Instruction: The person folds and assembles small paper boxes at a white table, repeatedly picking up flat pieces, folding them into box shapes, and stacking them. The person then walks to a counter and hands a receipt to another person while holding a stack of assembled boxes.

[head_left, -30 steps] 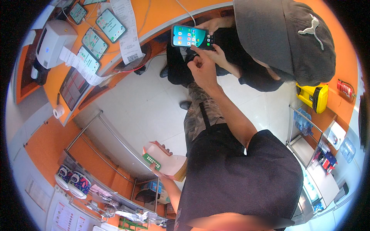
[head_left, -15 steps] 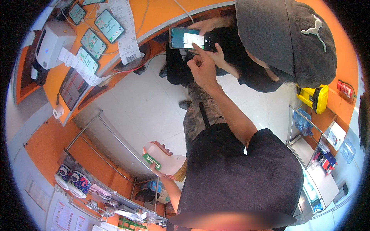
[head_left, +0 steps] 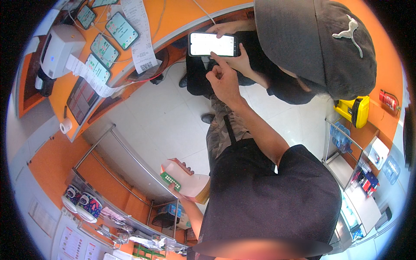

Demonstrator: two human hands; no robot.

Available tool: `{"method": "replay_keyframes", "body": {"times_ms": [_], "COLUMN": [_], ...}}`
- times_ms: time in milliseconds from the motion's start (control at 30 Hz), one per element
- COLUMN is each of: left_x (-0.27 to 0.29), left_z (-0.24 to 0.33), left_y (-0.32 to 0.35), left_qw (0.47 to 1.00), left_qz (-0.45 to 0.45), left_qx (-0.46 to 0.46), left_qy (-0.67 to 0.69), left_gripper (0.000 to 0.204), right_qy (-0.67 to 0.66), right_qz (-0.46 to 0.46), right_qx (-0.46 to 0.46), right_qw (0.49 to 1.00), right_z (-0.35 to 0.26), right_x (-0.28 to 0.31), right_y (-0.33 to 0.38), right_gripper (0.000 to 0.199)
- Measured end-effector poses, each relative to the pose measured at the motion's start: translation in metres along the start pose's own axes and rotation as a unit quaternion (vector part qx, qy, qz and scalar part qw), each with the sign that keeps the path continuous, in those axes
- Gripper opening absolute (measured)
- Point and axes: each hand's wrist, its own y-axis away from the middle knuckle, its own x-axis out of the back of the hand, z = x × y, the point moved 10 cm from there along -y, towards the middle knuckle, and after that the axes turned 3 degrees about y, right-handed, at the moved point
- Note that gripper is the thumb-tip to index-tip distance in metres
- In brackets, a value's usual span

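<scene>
Low on the left, my left hand point(head_left: 175, 189) grips a stack of nested cardboard sleeves point(head_left: 193, 184), whitish with orange edges. A green piece with rows of white dots point(head_left: 170, 181) lies along the stack's near left side. My right hand point(head_left: 225, 82) reaches forward, index finger stretched to the lower edge of a smartphone point(head_left: 212, 44), the other fingers curled with nothing in them. The phone's screen is bright white. Another person in a dark cap point(head_left: 320, 47) holds the phone with both hands, one hand point(head_left: 227, 28) at its upper edge.
On the orange counter point(head_left: 173, 21) at the upper left stand several phones point(head_left: 121, 30), a white receipt printer point(head_left: 60, 50), a tablet point(head_left: 82, 99) and long paper receipts point(head_left: 141, 39). Metal rails point(head_left: 134, 154) run along the left. A yellow case point(head_left: 353, 110) and water bottles point(head_left: 341, 138) are at right.
The phone screen has gone from dark with a white panel to mostly white. The phone, my right fingertip and the capped head have shifted slightly left. My left hand keeps its hold.
</scene>
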Motion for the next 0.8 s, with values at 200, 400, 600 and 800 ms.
{"method": "replay_keyframes", "body": {"times_ms": [200,400,600,800], "left_x": [-0.035,-0.051,-0.031,-0.054], "left_z": [0.004,0.008,-0.005,0.001], "left_y": [-0.001,0.001,-0.003,-0.006], "left_qw": [0.999,0.997,0.999,0.997], "left_qz": [-0.029,-0.023,0.01,-0.031], "left_qx": [-0.032,-0.068,-0.037,-0.049], "left_qy": [0.0,-0.001,0.011,-0.045], "left_gripper": [0.101,0.099,0.104,0.105], "right_qy": [0.035,0.072,0.016,-0.029], "right_qz": [-0.005,-0.023,-0.208,-0.516], "right_qx": [0.001,0.019,0.045,0.009], "right_qw": [0.999,0.997,0.977,0.856], "right_z": [0.002,-0.001,-0.015,-0.016], "right_x": [-0.001,-0.011,-0.069,-0.159], "right_y": [-0.016,-0.036,0.012,0.146], "right_gripper": [0.067,0.068,0.063,0.072]}}
